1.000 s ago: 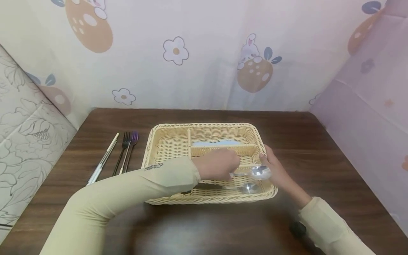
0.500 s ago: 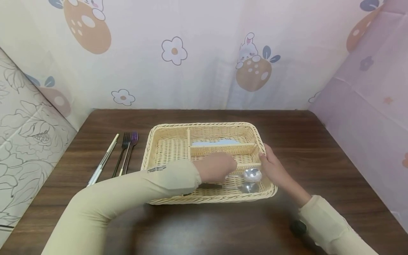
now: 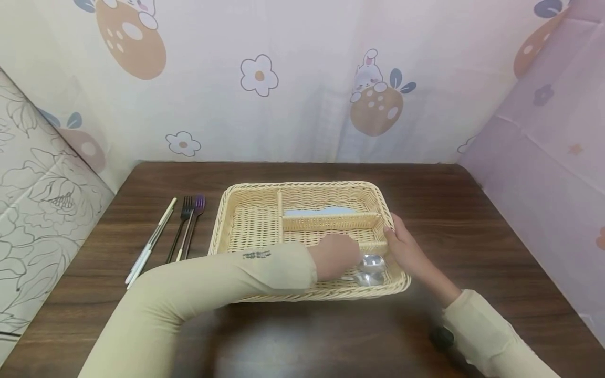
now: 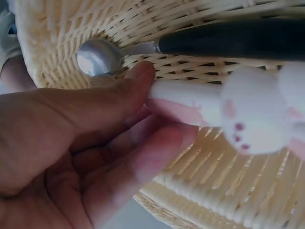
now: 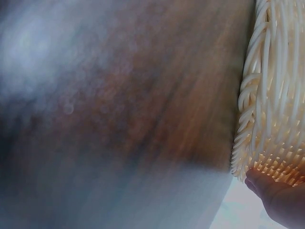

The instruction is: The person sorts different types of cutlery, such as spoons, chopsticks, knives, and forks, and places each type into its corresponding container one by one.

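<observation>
A divided wicker basket (image 3: 302, 185) sits mid-table. My left hand (image 3: 337, 257) is over its front compartment. In the left wrist view, thumb and fingers pinch a spoon's white-and-pink handle (image 4: 183, 102) with a rabbit-shaped ornament. Beside it in the compartment lies a spoon with a black handle (image 4: 228, 42) and steel bowl (image 4: 97, 57). The head view shows the two spoon bowls together at the compartment's right end, the held spoon's bowl (image 3: 372, 262) behind the other. My right hand (image 3: 408, 249) grips the basket's right side, its thumb (image 5: 257, 177) over the rim.
A pale blue thing (image 3: 321, 211) lies in the rear compartment. Left of the basket are several forks (image 3: 188, 210) and some slender white-handled utensils (image 3: 148, 244). Patterned curtains (image 3: 302, 121) hang behind the wooden table (image 3: 425, 184). A dark round object (image 3: 442, 337) is near the right sleeve.
The left hand lowered its spoon and shifted the bowl left, next to the other spoon. Most recently that hand slid right, nearer the bowls. The right hand stayed on the basket.
</observation>
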Motion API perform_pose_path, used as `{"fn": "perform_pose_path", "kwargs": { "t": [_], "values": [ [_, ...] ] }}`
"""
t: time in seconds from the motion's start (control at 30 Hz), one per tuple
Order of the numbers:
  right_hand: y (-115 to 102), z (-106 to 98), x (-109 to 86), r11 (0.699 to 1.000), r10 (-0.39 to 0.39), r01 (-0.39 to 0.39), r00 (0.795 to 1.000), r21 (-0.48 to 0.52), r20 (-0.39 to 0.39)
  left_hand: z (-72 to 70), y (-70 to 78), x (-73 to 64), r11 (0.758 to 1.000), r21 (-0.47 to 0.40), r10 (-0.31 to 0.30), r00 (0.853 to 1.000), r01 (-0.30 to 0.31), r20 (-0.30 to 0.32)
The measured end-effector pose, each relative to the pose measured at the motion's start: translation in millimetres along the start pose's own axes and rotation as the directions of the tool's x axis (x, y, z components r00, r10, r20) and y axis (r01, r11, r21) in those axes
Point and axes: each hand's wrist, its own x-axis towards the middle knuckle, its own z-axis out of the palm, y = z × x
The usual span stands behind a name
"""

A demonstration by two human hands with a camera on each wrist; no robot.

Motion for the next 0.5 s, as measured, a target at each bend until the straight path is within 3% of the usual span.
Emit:
{"fn": "perform_pose_path", "kwargs": {
  "t": [0.27, 0.5],
  "values": [
    [-2.9, 0.3, -0.8, 1.0, 0.0, 0.0, 1.0, -0.014, -0.008, 4.7, 10.1, 5.9, 0.996, 0.074, -0.058, 0.997, 0.054, 0.046],
    [-1.1, 0.0, -1.2, 1.0, 0.007, -0.007, 1.0, 0.016, 0.01, 4.0, 12.5, 7.6, 0.997, 0.069, -0.035, 0.994, 0.028, 0.105]
  ]
}}
